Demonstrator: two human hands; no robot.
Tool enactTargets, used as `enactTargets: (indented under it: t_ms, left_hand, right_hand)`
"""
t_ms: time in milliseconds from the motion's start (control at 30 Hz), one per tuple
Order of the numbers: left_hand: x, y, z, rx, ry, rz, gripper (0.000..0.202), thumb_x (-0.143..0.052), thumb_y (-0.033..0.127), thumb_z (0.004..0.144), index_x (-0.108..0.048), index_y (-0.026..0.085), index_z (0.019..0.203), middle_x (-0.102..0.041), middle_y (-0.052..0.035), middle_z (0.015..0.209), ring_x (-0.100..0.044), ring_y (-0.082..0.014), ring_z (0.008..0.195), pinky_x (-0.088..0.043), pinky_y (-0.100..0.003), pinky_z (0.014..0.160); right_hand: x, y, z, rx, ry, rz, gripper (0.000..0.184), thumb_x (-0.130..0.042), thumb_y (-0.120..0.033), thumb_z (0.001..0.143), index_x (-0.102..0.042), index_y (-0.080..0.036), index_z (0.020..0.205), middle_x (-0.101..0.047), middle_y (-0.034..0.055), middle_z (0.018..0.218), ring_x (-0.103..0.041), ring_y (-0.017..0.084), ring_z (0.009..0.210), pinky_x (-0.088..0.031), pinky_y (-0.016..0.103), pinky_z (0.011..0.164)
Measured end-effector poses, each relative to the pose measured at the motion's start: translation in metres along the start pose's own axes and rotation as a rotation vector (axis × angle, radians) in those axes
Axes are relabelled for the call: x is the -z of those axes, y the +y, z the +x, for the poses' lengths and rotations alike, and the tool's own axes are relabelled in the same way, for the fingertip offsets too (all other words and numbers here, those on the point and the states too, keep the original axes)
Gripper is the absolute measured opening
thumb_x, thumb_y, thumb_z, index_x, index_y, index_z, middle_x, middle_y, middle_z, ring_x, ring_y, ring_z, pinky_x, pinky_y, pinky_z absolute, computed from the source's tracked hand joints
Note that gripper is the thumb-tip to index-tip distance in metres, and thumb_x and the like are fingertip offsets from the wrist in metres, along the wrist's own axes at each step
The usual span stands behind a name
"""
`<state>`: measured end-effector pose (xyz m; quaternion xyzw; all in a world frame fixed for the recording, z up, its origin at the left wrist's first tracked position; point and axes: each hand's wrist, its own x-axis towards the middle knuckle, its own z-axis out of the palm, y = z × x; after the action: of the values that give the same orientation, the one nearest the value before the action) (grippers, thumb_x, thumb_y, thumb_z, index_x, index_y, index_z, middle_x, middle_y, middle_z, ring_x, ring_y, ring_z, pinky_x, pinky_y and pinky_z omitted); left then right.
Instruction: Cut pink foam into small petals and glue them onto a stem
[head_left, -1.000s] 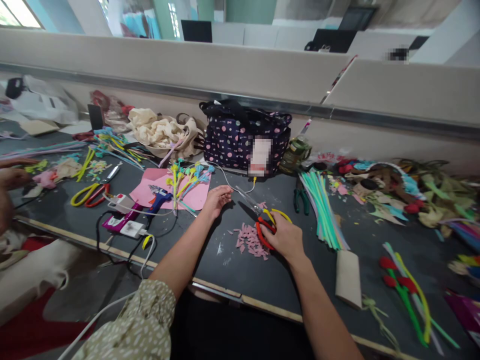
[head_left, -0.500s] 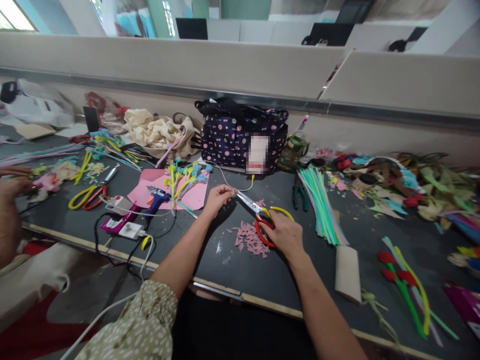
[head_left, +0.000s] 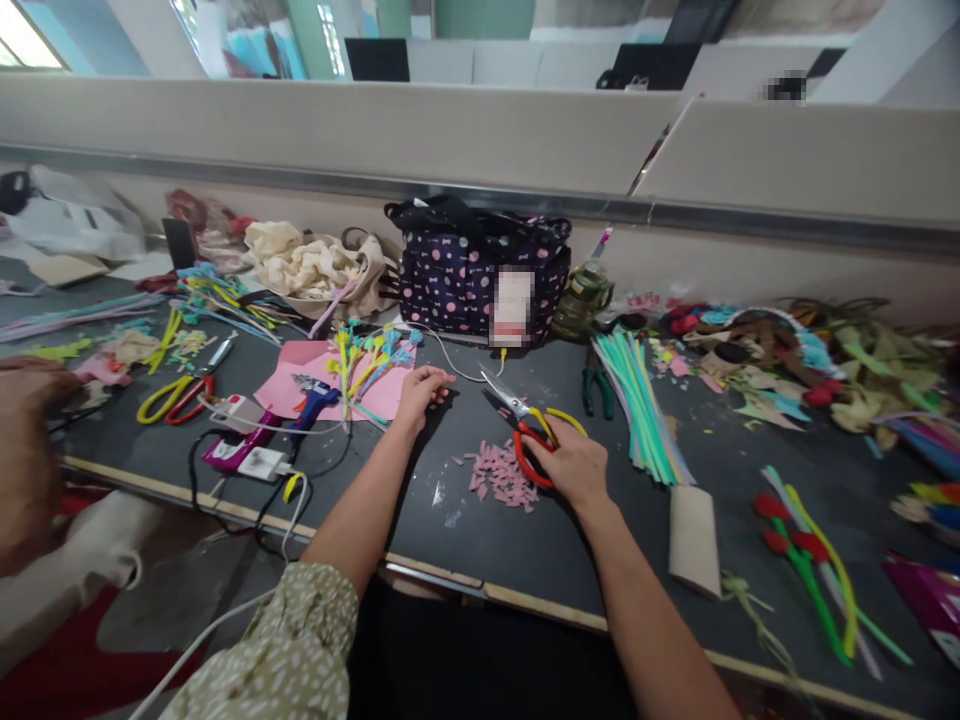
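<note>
The right grip (head_left: 577,463) is wrapped around the handles of scissors (head_left: 517,405), their parted blades angled toward the left grip (head_left: 421,392), whose fingers curl; whether they pinch anything cannot be told. Pink clippings (head_left: 499,475) lie just left of the right grip. Dark desk (head_left: 465,545) stretches from both grips to its near edge (head_left: 540,605).

Red lettering (head_left: 655,300) on clear plastic (head_left: 642,311), too blurred, no readable text
</note>
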<state>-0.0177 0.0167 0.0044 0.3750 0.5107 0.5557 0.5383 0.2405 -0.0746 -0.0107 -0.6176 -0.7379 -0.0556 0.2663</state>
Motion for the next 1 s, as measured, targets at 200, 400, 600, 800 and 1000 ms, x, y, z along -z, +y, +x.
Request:
enactTargets:
  t_ms: [200,400,600,800,1000]
  left_hand:
    - [-0.006,0.002,-0.009,0.006,-0.322,0.118,0.014,-0.069,0.023,0.062,-0.062,0.014,0.07,-0.069,-0.0064,0.073,-0.053,-0.0075,0.051,-0.039,-0.018,0.049]
    - [-0.012,0.009,-0.025,-0.046,-0.708,0.304,0.014,-0.071,0.025,0.066,-0.07,0.014,0.075,-0.069,-0.0065,0.075,-0.059,-0.0121,0.064,-0.045,-0.021,0.061]
    - [-0.015,0.004,-0.025,-0.026,-0.799,0.378,0.018,-0.071,0.024,0.069,-0.074,0.015,0.085,-0.07,-0.0081,0.083,-0.059,-0.013,0.068,-0.044,-0.02,0.058]
    - [-0.017,-0.005,-0.021,-0.003,-0.685,0.32,0.021,-0.07,0.028,0.07,-0.071,0.014,0.085,-0.068,-0.0067,0.077,-0.057,-0.0113,0.06,-0.041,-0.019,0.052]
    - [-0.026,-0.014,-0.021,-0.26,-0.439,0.419,0.013,-0.065,0.024,0.074,-0.071,0.019,0.085,-0.066,-0.0048,0.079,-0.058,-0.0135,0.068,-0.044,-0.024,0.063]
  right_hand:
    - [-0.004,0.004,0.002,-0.125,0.027,0.023,0.052,-0.052,-0.058,0.083,-0.066,-0.019,0.114,-0.071,0.0096,0.105,-0.067,0.024,0.089,-0.05,0.034,0.073]
    - [-0.002,0.004,0.003,-0.136,0.02,0.023,0.051,-0.052,-0.058,0.082,-0.067,-0.02,0.113,-0.072,0.0086,0.103,-0.067,0.024,0.09,-0.051,0.034,0.074]
    - [-0.001,0.003,0.003,-0.153,0.012,0.027,0.052,-0.053,-0.058,0.082,-0.067,-0.019,0.113,-0.072,0.0094,0.104,-0.068,0.026,0.091,-0.051,0.034,0.074]
    - [-0.002,0.005,0.003,-0.164,0.029,0.038,0.051,-0.053,-0.058,0.082,-0.067,-0.02,0.113,-0.071,0.0093,0.105,-0.067,0.026,0.092,-0.051,0.035,0.076]
    - [-0.002,0.005,0.003,-0.169,0.052,0.039,0.05,-0.055,-0.057,0.081,-0.067,-0.02,0.113,-0.072,0.0091,0.104,-0.068,0.025,0.091,-0.051,0.034,0.074]
